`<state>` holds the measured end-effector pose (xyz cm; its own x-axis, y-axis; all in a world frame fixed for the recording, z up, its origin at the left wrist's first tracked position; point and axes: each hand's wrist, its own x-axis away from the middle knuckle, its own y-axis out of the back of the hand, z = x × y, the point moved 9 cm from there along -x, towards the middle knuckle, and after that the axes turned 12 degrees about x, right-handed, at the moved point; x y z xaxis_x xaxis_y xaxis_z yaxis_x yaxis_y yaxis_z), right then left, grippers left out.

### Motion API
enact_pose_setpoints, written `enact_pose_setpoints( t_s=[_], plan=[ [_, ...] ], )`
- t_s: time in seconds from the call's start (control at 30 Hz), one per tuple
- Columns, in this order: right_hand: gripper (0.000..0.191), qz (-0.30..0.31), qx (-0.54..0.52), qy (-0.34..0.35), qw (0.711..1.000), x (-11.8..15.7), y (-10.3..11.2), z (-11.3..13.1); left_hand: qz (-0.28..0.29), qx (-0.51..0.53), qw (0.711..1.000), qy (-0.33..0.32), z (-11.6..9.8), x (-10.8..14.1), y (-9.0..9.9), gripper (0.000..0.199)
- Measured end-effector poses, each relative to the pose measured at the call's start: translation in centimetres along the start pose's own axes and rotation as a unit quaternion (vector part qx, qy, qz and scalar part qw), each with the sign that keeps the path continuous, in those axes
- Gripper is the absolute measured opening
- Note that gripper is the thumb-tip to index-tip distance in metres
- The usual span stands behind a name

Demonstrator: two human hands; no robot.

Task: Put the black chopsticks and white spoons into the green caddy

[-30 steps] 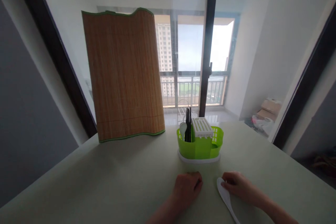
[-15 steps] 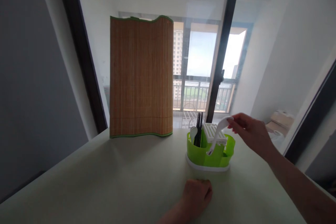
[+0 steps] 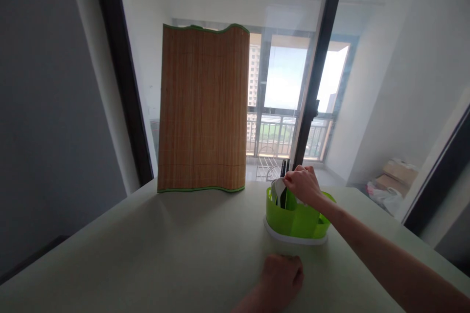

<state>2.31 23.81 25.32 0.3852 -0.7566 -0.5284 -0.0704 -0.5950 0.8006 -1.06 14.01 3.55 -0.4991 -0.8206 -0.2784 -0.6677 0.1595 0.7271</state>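
Observation:
A green cutlery caddy (image 3: 301,220) with a white base stands on the table. Black chopsticks (image 3: 283,170) rise from its left compartment. Over that compartment, my right hand (image 3: 304,185) pinches a white spoon (image 3: 280,187) by its upper end; the lower end is down inside the caddy, next to the chopsticks. Another white spoon (image 3: 273,190) shows just left of it. My right hand and forearm cover most of the caddy's white slotted top. In front of the caddy, my left hand (image 3: 281,274) rests on the table in a closed fist, with nothing visible in it.
On the pale table (image 3: 176,249), a bamboo mat (image 3: 203,112) with green edging stands upright at the back left. Behind the table is a glass partition with a dark frame (image 3: 312,93). Cardboard boxes (image 3: 398,176) and a plastic bag lie beyond, at right.
My right hand has moved left with the spoon, from above the caddy's right side to its left compartment, and lowered it in among the chopsticks. My left fist stays in place; the view has shifted slightly.

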Motion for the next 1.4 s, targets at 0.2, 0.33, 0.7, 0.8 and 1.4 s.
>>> enact_pose_setpoints(
  t_s=[0.2,0.33,0.7,0.8,1.4],
  plan=[
    [0.021,0.039,0.0,0.04,0.998,-1.2,-2.1,0.6,0.005,-0.006,1.0,0.006,0.2,-0.1,-0.2,0.016],
    [0.015,0.017,-0.015,0.048,0.999,-1.5,-0.8,0.9,0.006,-0.004,1.0,0.009,0.2,-0.1,-0.1,0.014],
    [0.028,-0.099,-0.138,0.117,0.979,17.2,-0.5,3.4,0.017,-0.021,0.999,0.017,0.0,-0.1,-0.3,0.019],
    [0.026,-0.059,-0.103,0.169,0.978,21.9,-4.8,4.6,0.008,-0.025,0.999,0.018,-0.1,0.1,0.0,0.016],
    [0.019,-0.005,-0.172,-0.102,0.98,17.6,-6.0,-4.7,0.03,-0.025,0.999,0.028,0.6,-0.2,0.3,0.018]
  ],
)
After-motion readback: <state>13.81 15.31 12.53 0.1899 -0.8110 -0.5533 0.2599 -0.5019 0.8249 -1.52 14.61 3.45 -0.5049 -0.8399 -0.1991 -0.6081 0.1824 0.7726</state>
